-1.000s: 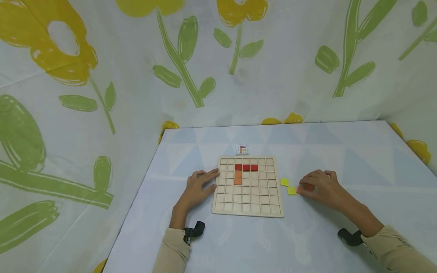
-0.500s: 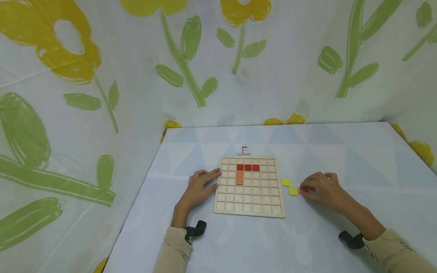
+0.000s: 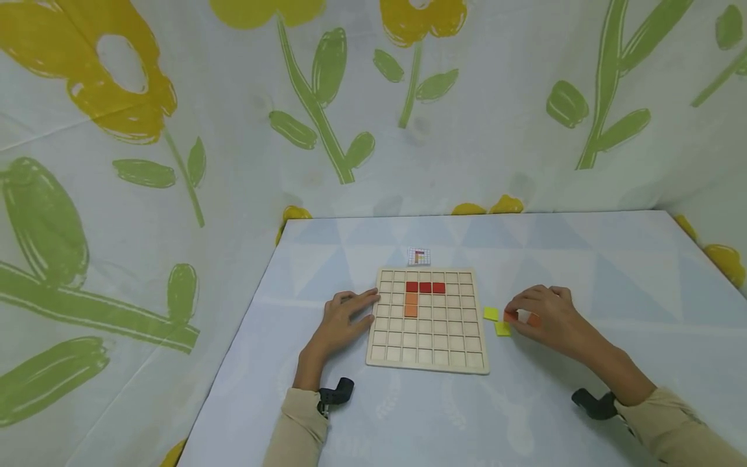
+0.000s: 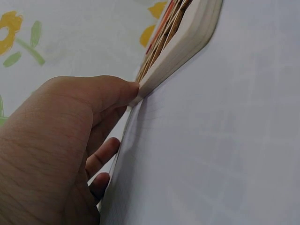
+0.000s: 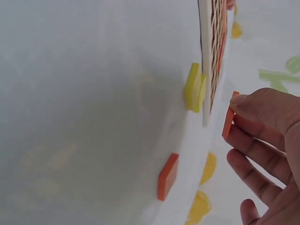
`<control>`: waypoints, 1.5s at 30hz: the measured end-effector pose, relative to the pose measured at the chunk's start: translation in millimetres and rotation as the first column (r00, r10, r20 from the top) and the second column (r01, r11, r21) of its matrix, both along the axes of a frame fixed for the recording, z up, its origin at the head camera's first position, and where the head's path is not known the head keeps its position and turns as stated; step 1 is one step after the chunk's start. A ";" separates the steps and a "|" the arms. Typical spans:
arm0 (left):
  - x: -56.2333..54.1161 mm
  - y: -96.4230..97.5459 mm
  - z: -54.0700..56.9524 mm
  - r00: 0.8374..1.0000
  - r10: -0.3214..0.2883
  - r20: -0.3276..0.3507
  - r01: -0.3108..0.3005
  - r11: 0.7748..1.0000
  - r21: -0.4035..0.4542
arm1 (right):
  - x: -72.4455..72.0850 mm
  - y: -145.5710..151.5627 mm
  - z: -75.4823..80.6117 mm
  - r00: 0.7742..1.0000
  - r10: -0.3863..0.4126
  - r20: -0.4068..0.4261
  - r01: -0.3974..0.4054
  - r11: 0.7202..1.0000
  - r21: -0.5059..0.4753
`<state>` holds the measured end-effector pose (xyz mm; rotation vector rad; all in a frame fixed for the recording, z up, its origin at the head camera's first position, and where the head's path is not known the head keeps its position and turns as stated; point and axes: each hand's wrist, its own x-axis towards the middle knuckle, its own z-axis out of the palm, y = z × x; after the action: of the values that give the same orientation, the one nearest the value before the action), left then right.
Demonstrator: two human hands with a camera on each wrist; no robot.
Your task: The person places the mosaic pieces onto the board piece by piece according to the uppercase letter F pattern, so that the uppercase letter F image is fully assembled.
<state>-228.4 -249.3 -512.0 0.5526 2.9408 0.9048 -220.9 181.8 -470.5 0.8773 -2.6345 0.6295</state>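
While the right hand (image 3: 543, 319) pinched an orange tile (image 5: 228, 118) off three o'clock of the grid board (image 3: 428, 370), the left hand (image 3: 340, 325) lay, fingers extended, against its nine o'clock edge. Such a thin fingertip hold likely risked a slip onto nearby yellow tiles (image 3: 491, 314).

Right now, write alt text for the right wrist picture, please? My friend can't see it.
Right hand pinching an orange tile above a pale table; another orange tile lies there, with two yellow tiles beside a wooden grid board.
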 end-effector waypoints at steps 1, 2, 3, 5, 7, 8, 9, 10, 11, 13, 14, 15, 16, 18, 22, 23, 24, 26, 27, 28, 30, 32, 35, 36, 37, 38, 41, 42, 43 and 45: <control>0.5 0.3 0.5 1.000 0.001 -0.001 -0.001 1.000 0.002 | -0.8 -2.1 1.5 1.000 0.010 -0.004 -0.010 1.000 -0.005; 1.1 0.6 1.1 1.000 0.001 -0.002 -0.001 1.000 0.005 | -1.4 -4.3 2.7 1.000 0.018 -0.007 -0.018 1.000 -0.009; 1.5 0.8 1.4 1.000 0.002 -0.002 -0.002 1.000 0.006 | -1.9 -6.4 3.8 1.000 0.024 -0.010 -0.024 1.000 -0.013; 1.9 1.0 1.1 1.000 0.001 -0.007 -0.001 1.000 0.006 | -2.7 -11.1 6.0 0.999 0.031 -0.010 -0.031 0.999 -0.017; 1.9 0.9 0.4 1.000 -0.003 -0.012 0.003 1.000 0.006 | -3.4 -15.6 8.1 1.000 0.029 0.001 -0.029 0.999 -0.013; 1.8 0.6 -0.1 1.000 -0.004 -0.015 0.004 1.000 0.007 | -3.8 -17.9 9.1 1.000 0.026 0.011 -0.025 1.000 -0.009; 1.4 0.3 -0.7 1.000 -0.005 -0.016 0.005 1.000 0.006 | -4.2 -20.0 10.3 1.000 0.021 0.021 -0.021 1.000 -0.004; 0.9 0.0 -1.3 1.000 -0.006 -0.017 0.006 1.000 0.005 | -4.6 -22.3 11.5 0.999 0.020 0.031 -0.020 1.000 0.001; 0.5 -0.4 -1.9 1.000 -0.005 -0.018 0.005 1.000 0.002 | -5.1 -24.4 12.6 0.999 0.019 0.041 -0.019 1.000 0.006; -0.3 -0.7 -2.6 1.000 -0.005 -0.012 0.005 1.000 0.004 | -6.1 -28.1 14.2 0.999 0.024 0.047 -0.025 1.000 0.013; -0.7 -0.8 -2.9 1.000 -0.004 -0.011 0.004 1.000 0.003 | -6.5 -30.0 14.8 0.998 0.030 0.047 -0.031 0.999 0.014; -1.0 -1.0 -3.2 1.000 -0.004 -0.008 0.004 1.000 0.002 | -7.1 -31.9 15.2 0.998 0.038 0.042 -0.038 0.999 0.015; -1.1 -1.2 -3.5 1.000 -0.005 -0.008 0.005 1.000 0.003 | -7.7 -33.8 15.4 0.998 0.045 0.039 -0.045 0.999 0.014; -1.1 -1.4 -3.9 1.000 -0.008 -0.017 0.008 1.000 0.009 | -8.8 -37.4 15.4 0.998 0.056 0.038 -0.057 0.998 0.013; -0.8 -1.3 -4.5 1.000 -0.013 -0.022 0.013 1.000 0.017 | -11.2 -44.0 15.1 0.996 0.062 0.062 -0.063 0.998 0.019; -0.9 -1.0 -4.5 1.000 -0.014 -0.022 0.015 1.000 0.019 | -11.7 -45.5 14.9 0.996 0.063 0.067 -0.064 0.998 0.022; -0.8 -0.8 -4.5 1.000 -0.014 -0.018 0.015 1.000 0.016 | -12.1 -47.1 14.8 0.995 0.064 0.070 -0.065 0.998 0.022; -0.5 -0.2 -4.3 1.000 -0.013 -0.013 0.013 1.000 0.017 | -12.9 -50.4 14.6 0.995 0.071 0.069 -0.073 0.997 0.022; -0.5 0.1 -4.2 1.000 -0.012 -0.013 0.012 1.000 0.016 | -13.2 -52.1 14.5 0.995 0.077 0.066 -0.078 0.997 0.019; -0.3 0.3 -4.1 1.000 -0.010 -0.015 0.010 1.000 0.015 | -13.5 -54.1 14.4 0.995 0.083 0.061 -0.084 0.996 0.018; -0.1 0.5 -4.1 1.000 -0.005 -0.013 0.005 1.000 0.015 | -14.2 -58.3 14.5 0.994 0.092 0.054 -0.093 0.996 0.018; 0.1 0.4 -4.1 1.000 -0.001 -0.011 0.001 1.000 0.016 | -14.7 -62.8 15.1 0.994 0.099 0.054 -0.100 0.995 0.018; 0.0 -0.1 -4.6 1.000 -0.001 -0.002 0.001 1.000 0.018 | -15.3 -69.7 16.5 0.993 0.106 0.053 -0.107 0.994 0.016; -0.1 -0.3 -4.8 1.000 -0.002 0.001 0.002 1.000 0.020 | -15.6 -72.0 16.8 0.993 0.108 0.052 -0.109 0.994 0.014; -0.2 -0.6 -4.9 1.000 -0.004 0.000 0.004 1.000 0.020 | -15.9 -74.4 17.1 0.992 0.112 0.049 -0.113 0.994 0.012; -0.3 -0.8 -5.1 1.000 -0.006 -0.001 0.006 1.000 0.023 | -16.3 -76.8 17.3 0.992 0.118 0.044 -0.118 0.993 0.013; -0.8 -1.5 -5.4 1.000 -0.009 -0.011 0.009 1.000 0.022 | -17.8 -84.3 17.3 0.990 0.142 0.025 -0.142 0.990 0.009; -0.9 -1.6 -5.3 1.000 -0.008 -0.016 0.009 1.000 0.024 | -18.3 -86.9 17.1 0.988 0.152 0.018 -0.152 0.988 0.006; -1.0 -1.6 -5.3 1.000 -0.009 -0.023 0.010 1.000 0.026 | -18.5 -89.7 17.3 0.986 0.163 0.013 -0.163 0.987 0.003; -0.9 -1.4 -4.7 1.000 -0.012 -0.028 0.013 1.000 0.027 | -18.8 -94.7 17.4 0.984 0.179 0.007 -0.179 0.984 -0.001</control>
<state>-229.4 -250.8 -516.7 0.5890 2.9506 0.9453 -239.7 87.1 -453.1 1.1229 -2.5798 0.6778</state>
